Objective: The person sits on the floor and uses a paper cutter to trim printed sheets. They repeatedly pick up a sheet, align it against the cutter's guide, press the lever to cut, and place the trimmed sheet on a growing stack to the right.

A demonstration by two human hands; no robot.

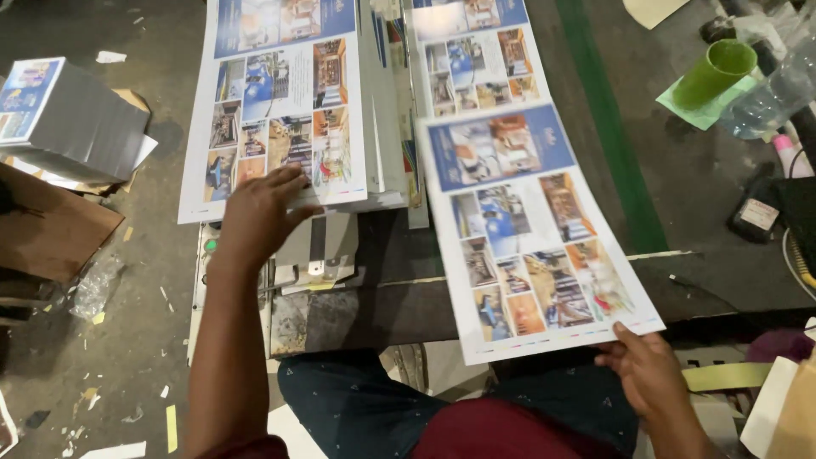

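Observation:
My left hand (259,212) lies flat, fingers spread, on the near edge of a stack of printed sheets (280,102) covered with small colour photos. My right hand (650,365) pinches the near right corner of a single printed sheet (531,229), which is lifted and slanted over a dark work surface. That sheet overlaps a second pile of the same printed sheets (476,59) farther back. A grey metal machine part (319,255) sits just below the left stack, beside my left hand.
A stack of trimmed prints (72,119) rests at the left on brown cardboard (51,225). A green cup (718,72), a clear plastic bottle (778,93) and a small dark bottle (756,212) stand at the right. Paper scraps litter the floor (110,357).

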